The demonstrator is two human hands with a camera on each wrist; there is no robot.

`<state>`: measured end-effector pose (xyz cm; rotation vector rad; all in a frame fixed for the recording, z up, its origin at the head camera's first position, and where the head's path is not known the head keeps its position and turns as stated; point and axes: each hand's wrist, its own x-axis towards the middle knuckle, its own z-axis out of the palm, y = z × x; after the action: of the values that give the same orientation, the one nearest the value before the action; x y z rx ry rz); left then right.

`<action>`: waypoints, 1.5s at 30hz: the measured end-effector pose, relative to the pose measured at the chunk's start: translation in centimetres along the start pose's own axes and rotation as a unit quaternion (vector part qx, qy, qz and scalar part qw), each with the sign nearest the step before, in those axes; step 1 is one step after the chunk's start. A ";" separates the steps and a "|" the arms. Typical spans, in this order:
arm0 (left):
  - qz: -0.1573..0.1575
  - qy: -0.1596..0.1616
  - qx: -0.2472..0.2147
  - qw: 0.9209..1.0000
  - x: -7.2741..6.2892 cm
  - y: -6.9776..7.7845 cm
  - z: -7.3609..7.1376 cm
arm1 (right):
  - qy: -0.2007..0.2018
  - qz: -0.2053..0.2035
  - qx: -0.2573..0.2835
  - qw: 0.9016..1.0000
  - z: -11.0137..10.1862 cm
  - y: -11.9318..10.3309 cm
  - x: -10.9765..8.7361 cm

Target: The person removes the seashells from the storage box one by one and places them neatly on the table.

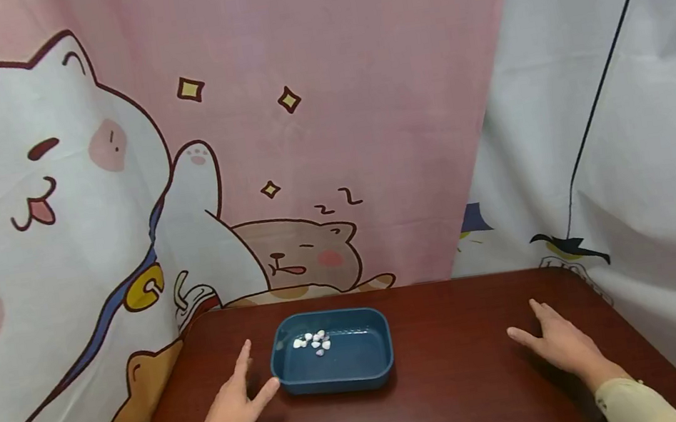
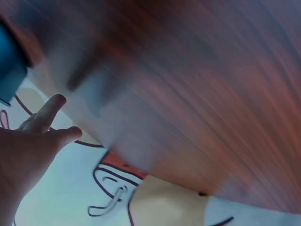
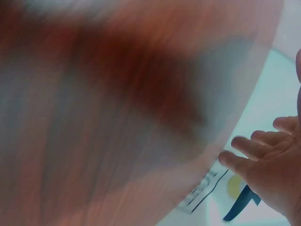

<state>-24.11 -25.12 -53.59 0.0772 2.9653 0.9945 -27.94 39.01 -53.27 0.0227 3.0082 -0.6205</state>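
The blue tray (image 1: 362, 359) sits on the dark reddish-brown table (image 1: 449, 354), left of the table's centre and between the two hands; its long axis runs left to right, close to parallel with the table's far edge, and its open top faces up. The tray contains a loose cluster of small pebble-like pieces (image 1: 326, 345), gathered toward the left part of its floor, several of them touching or nearly so; the right part of the floor shows bare. The tray is a rounded rectangle with low walls, smooth and slightly glossy; the pieces are mostly white, a few greyish purple, their exact count too small to tell. The left hand (image 1: 231, 408) is open, fingers extended and thumb spread, just beside the tray's near left corner; the head view does not settle whether the thumb tip touches the rim. The right hand (image 1: 565, 342) is likewise open, fingers extended and thumb apart, holding nothing, over the table's right side and well apart from the tray; pale sleeves (image 1: 631, 404) cover both forearms; a printed cloth (image 1: 360, 92) with cartoon animals hangs behind the table.
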 end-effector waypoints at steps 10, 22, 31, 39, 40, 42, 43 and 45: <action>-0.003 0.008 -0.015 1.000 0.0 0.6 2.4 | 0.034 -0.033 0.054 0.997 1.8 -5.8 1.0; -0.010 0.014 -0.013 1.000 0.1 0.6 3.9 | 0.048 -0.081 0.123 0.988 4.1 -12.5 2.6; 0.002 0.014 -0.023 1.000 0.7 1.5 4.3 | 0.056 -0.128 0.168 0.976 5.5 -21.9 4.0; -0.008 0.012 -0.024 1.000 0.8 2.4 4.7 | 0.013 -0.198 0.093 0.976 9.3 -30.8 3.5; -0.009 0.011 -0.027 1.000 0.8 2.5 4.7 | 0.003 -0.208 0.076 0.975 10.0 -31.5 3.4; -0.014 0.006 -0.034 0.999 0.9 2.6 4.8 | -0.013 -0.231 0.049 0.972 11.4 -32.6 3.5; -0.016 0.005 -0.036 0.999 0.9 2.8 4.8 | -0.019 -0.240 0.038 0.970 12.0 -33.1 3.5; -0.015 0.004 -0.042 0.999 1.1 3.0 4.8 | -0.028 -0.249 0.025 0.968 12.9 -33.9 3.7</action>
<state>-24.90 -19.78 -55.60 0.0290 2.9178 1.1164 -31.74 2.75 -51.97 -0.7523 2.9422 -0.7123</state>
